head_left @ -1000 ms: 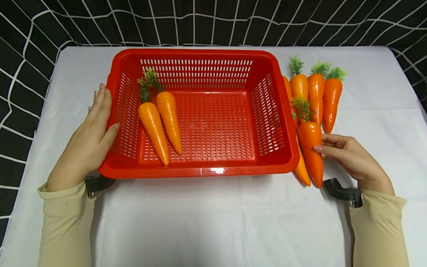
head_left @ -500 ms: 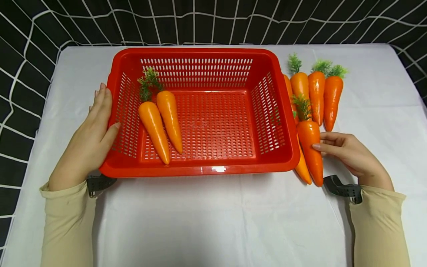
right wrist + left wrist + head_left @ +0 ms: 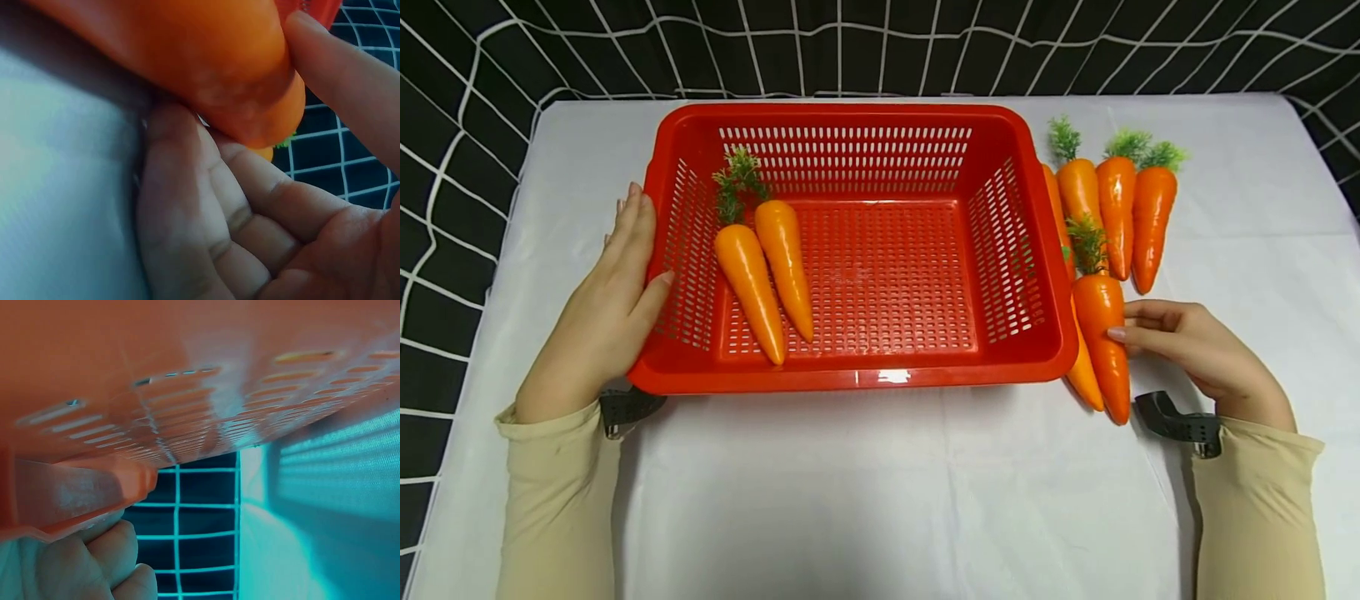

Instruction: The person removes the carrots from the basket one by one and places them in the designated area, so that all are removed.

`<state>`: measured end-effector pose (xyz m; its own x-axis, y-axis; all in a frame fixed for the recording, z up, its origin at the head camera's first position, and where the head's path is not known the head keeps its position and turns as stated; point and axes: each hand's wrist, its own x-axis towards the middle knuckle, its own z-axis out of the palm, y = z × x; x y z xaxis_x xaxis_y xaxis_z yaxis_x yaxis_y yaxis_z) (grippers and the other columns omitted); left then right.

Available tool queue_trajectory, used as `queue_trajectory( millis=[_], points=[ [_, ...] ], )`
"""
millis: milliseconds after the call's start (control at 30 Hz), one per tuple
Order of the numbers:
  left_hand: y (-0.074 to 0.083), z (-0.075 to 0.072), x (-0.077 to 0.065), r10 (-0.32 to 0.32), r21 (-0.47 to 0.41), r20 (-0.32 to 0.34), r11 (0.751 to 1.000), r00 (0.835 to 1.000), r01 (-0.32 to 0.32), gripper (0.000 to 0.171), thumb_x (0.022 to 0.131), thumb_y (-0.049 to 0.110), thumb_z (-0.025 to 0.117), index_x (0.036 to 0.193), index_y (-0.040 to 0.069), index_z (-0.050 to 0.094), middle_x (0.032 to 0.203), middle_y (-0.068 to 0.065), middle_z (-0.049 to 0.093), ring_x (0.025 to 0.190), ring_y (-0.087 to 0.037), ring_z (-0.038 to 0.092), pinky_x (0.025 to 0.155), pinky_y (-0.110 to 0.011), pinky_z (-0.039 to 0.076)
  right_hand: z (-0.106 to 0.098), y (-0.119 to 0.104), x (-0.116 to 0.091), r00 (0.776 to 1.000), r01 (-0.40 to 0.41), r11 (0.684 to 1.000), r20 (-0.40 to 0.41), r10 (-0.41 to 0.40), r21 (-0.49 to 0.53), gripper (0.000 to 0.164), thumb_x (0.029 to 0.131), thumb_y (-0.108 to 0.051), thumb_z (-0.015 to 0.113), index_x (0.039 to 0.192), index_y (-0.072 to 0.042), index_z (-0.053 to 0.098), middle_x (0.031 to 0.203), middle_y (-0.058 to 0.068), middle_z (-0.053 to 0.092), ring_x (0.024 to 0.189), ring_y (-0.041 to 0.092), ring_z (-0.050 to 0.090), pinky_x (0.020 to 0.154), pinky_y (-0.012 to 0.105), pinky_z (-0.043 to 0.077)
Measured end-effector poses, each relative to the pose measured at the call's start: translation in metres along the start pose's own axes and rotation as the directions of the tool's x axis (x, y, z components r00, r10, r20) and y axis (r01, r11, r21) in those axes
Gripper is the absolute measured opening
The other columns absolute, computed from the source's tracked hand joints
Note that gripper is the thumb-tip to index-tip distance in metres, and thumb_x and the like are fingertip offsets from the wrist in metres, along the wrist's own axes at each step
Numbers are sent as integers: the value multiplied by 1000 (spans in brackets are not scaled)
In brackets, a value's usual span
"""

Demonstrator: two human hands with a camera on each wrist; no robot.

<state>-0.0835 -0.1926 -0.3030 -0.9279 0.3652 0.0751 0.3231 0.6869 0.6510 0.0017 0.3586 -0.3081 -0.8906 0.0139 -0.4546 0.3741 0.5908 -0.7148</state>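
In the head view, my left hand [image 3: 606, 312] lies along the left side of the red plastic basket [image 3: 850, 379], its fingers extended and its thumb on the rim. Two orange carrots with green tops, a nearer carrot [image 3: 751, 292] and a farther carrot [image 3: 784, 267], lie at the left inside the basket. To the basket's right, my right hand [image 3: 1198, 350] pinches an orange carrot [image 3: 1101, 321] between thumb and fingers. The right wrist view shows that carrot [image 3: 212, 56] close up, with fingertips under its side. Beneath the basket's rim [image 3: 75, 494], the left wrist view shows bent knuckles.
Several more carrots lie right of the basket, among them a far-right carrot [image 3: 1152, 225] and a lower carrot [image 3: 1084, 379] partly under the held one. Basket wall and rim hide parts of some. A white cloth [image 3: 880, 500] covers the table; black netted fabric [image 3: 880, 50] stands behind.
The head view has shifted slightly. The pinched carrot sits a little nearer the front than half a second ago, with the right hand still on it. The left hand stays at the basket.
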Motion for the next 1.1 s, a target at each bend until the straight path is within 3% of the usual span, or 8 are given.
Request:
queue_trajectory(
  millis=[233, 767, 1100],
  points=[
    [1, 0, 0, -3, 2, 0, 1000, 1000, 3, 62, 97, 14, 40, 150, 2, 9, 158, -5, 1, 143, -19, 2, 114, -42, 6, -3, 3, -1, 1000, -3, 1000, -8, 3, 14, 16, 91, -15, 62, 98, -29, 67, 82, -6, 70, 74, 9, 62, 71, 15, 44],
    [1, 0, 2, -3, -3, 19, 1000, 1000, 3, 63, 97, 12, 41, 150, 1, 8, 158, -9, 0, 143, -23, 2, 114, -41, 5, -6, 14, -1, 999, 48, 986, 12, -51, 159, 27, 93, -5, 57, 98, -28, 70, 92, -8, 71, 78, 8, 67, 72, 15, 50],
    [2, -1, 1, -7, 9, 9, 1000, 1000, 6, 64, 97, 14, 40, 151, 4, 7, 158, -5, 0, 143, -19, 0, 114, -40, 5, -10, 21, 2, 990, 97, 911, 59, -131, 401, 33, 93, 6, 49, 103, -15, 73, 101, -1, 71, 84, 13, 69, 74, 22, 53]
  ],
)
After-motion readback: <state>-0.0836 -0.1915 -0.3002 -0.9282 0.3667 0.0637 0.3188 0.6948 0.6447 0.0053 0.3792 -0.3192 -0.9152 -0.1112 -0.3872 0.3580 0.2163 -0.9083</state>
